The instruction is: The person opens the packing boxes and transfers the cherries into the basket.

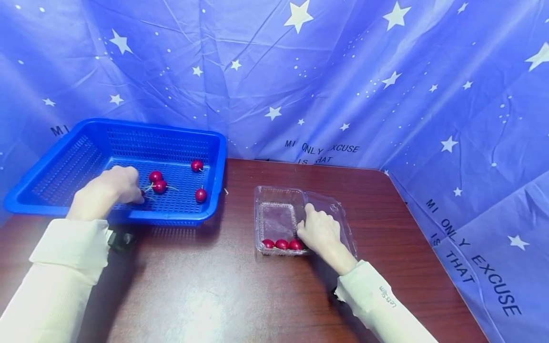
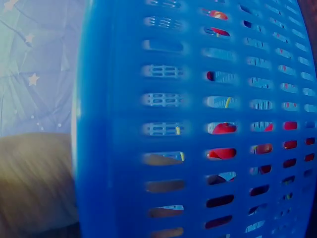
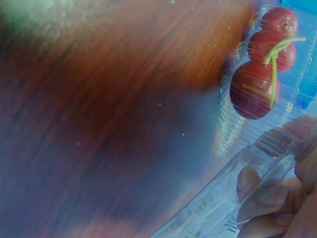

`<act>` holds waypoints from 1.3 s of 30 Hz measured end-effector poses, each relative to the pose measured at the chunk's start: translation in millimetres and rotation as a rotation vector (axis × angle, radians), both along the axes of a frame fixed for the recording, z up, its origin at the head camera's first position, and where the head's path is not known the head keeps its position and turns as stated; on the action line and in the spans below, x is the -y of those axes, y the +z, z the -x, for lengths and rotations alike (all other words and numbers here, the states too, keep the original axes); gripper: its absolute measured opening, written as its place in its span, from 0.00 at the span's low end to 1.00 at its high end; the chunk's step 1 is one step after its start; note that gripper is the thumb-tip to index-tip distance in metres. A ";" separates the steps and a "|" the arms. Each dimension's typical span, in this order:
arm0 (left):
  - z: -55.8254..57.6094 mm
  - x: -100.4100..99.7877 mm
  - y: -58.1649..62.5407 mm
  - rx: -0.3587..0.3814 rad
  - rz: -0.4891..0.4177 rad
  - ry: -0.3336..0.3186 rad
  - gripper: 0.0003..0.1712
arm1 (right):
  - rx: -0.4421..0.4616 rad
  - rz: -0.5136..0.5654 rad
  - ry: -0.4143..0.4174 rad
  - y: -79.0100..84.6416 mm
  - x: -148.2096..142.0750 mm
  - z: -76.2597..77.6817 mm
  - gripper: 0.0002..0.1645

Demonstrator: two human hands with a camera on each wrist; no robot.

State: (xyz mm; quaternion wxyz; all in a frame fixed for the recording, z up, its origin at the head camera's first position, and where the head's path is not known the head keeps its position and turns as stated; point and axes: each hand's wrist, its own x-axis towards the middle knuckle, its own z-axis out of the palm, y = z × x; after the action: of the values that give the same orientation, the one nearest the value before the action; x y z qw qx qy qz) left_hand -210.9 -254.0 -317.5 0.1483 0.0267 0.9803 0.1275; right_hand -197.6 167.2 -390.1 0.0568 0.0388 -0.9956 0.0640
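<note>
My left hand (image 1: 112,188) reaches over the near rim into a blue basket (image 1: 210,190), fingers bent down around a cherry (image 1: 143,193) that is mostly hidden. Close to it lie two red cherries (image 1: 158,186) with green stems, and two more (image 1: 200,195) sit toward the basket's right side. In the left wrist view, the slotted wall (image 2: 119,119) hides most of the fingers. My right hand (image 1: 321,230) grips the right edge of a clear plastic box (image 1: 277,219), where its lid joins. Three cherries (image 3: 254,90) line the box's near side.
The folded-back clear lid (image 1: 332,208) lies right of the box, partly under my right hand. Both containers stand on a brown wooden table (image 1: 206,276). A blue star-patterned cloth (image 1: 257,71) hangs behind and along the right side.
</note>
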 end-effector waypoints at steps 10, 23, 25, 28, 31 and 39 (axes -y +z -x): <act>0.3 -0.8 -4.0 0.023 -0.013 0.016 0.16 | -0.009 -0.008 0.003 -0.3 -0.5 -0.5 0.12; 0.9 1.4 -3.3 0.032 -0.039 -0.009 0.15 | -0.010 -0.009 0.004 -0.3 -0.1 -0.4 0.11; 1.2 2.1 -3.1 0.029 -0.053 -0.006 0.16 | -0.011 -0.008 0.004 -0.1 -0.1 -0.5 0.11; 2.1 2.8 -2.8 -0.006 -0.055 -0.011 0.16 | -0.011 -0.008 0.003 -0.1 -0.1 -0.6 0.11; 3.2 2.2 -1.5 -0.053 -0.038 -0.014 0.16 | -0.008 -0.009 0.003 0.0 -0.2 -0.6 0.11; 5.7 -2.5 4.8 -0.063 -0.014 -0.004 0.23 | 0.001 -0.010 0.001 0.7 0.0 -0.1 0.10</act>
State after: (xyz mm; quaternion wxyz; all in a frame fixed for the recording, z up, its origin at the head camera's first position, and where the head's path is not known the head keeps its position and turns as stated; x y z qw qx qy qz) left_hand -216.6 -251.5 -312.7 0.1173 0.0338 0.9836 0.1331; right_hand -197.5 167.2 -389.3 0.0561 0.0397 -0.9959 0.0593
